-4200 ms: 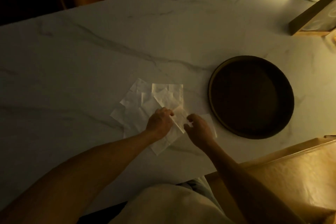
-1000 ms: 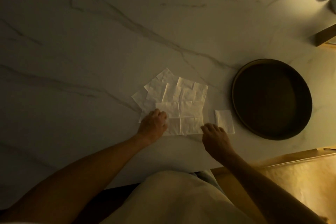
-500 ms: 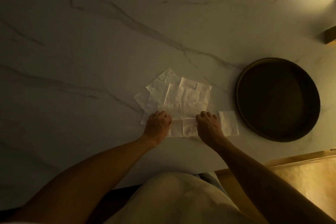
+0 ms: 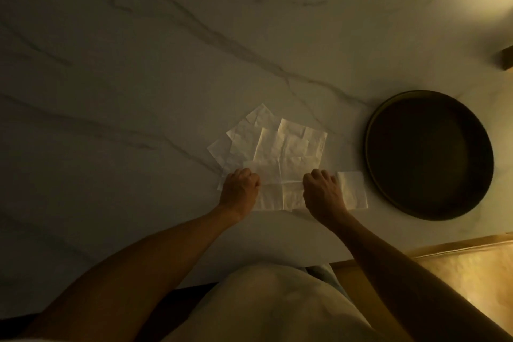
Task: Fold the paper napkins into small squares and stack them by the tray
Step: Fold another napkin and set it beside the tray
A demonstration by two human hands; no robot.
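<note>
Dim marble counter (image 4: pixel 138 78). Both hands (image 4: pixel 241 186) (image 4: pixel 323 193) curled, pinching the napkin (image 4: pixel 280 175); thin sheets beneath may drag askew from the near edge.

place: home dining area | cues: marble-look table (image 4: pixel 138 64), round dark tray (image 4: pixel 374 164), warm dim lighting

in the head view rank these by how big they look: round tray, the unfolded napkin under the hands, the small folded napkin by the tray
1. round tray
2. unfolded napkin, partly hidden under both hands
3. folded napkin, clearly smallest

All lie flat on the same table, so nearness hardly skews this.
</note>
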